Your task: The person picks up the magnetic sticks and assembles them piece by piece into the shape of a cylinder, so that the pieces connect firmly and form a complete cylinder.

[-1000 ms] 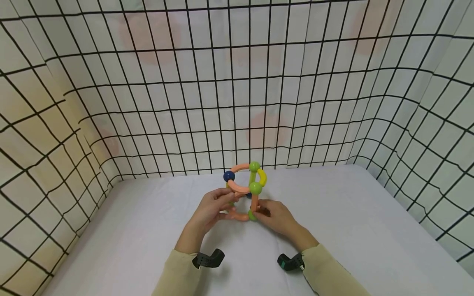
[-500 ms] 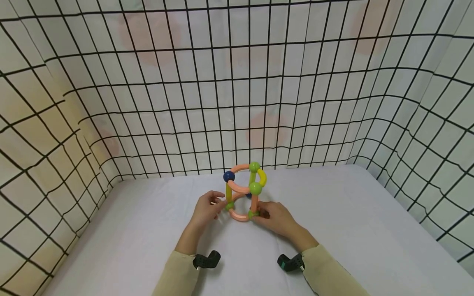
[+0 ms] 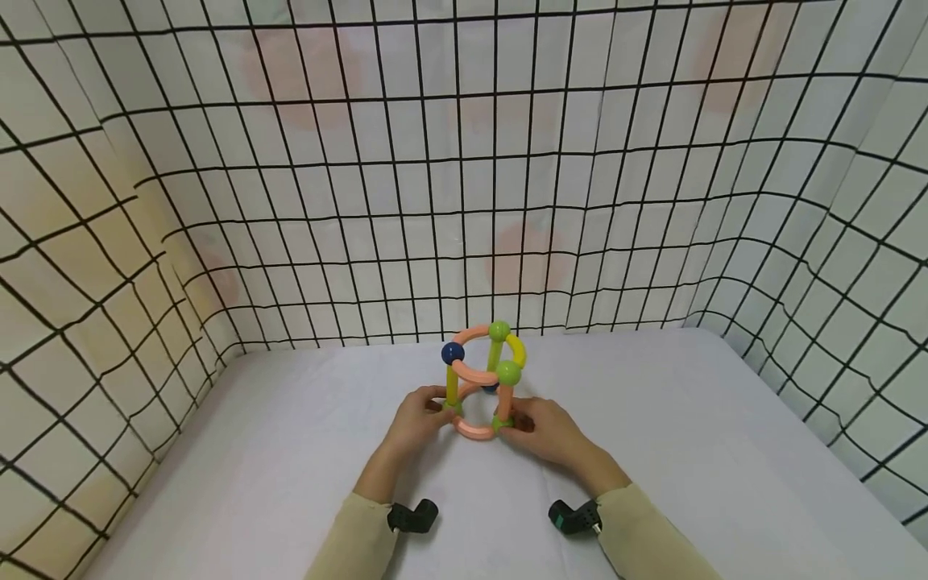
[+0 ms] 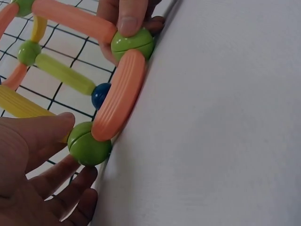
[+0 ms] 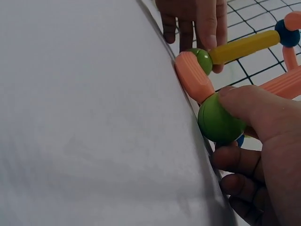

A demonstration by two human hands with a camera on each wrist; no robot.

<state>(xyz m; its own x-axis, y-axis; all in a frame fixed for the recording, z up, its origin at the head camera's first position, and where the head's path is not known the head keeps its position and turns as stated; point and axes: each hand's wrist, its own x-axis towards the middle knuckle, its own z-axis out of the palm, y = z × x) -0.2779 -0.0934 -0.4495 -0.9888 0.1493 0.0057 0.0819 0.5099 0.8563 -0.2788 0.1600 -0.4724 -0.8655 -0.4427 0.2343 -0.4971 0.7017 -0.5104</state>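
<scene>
A toy frame of balls and rods (image 3: 474, 374) stands upright on the white cloth in the head view. Salmon curved rods form its upper and lower rings, joined by uprights; a yellow arc (image 3: 517, 351) sits at the right of the top. My left hand (image 3: 413, 423) pinches the foot of the yellow upright rod (image 4: 21, 103), its thumb beside the lower left green ball (image 4: 89, 146). My right hand (image 3: 547, 431) grips the lower right green ball (image 5: 218, 117) with the thumb on top. Its fingers partly hide behind the ball.
White cloth (image 3: 652, 451) covers the table all round the frame. Behind and at both sides rise white walls with a black grid (image 3: 478, 185). A black wrist device (image 3: 413, 516) sits on the left sleeve, another black device (image 3: 574, 517) on the right.
My left hand drops from the frame's upper front rod to the lower left corner, then closes in on the yellow upright. My right hand stays at the lower right ball. The view shifts slightly.
</scene>
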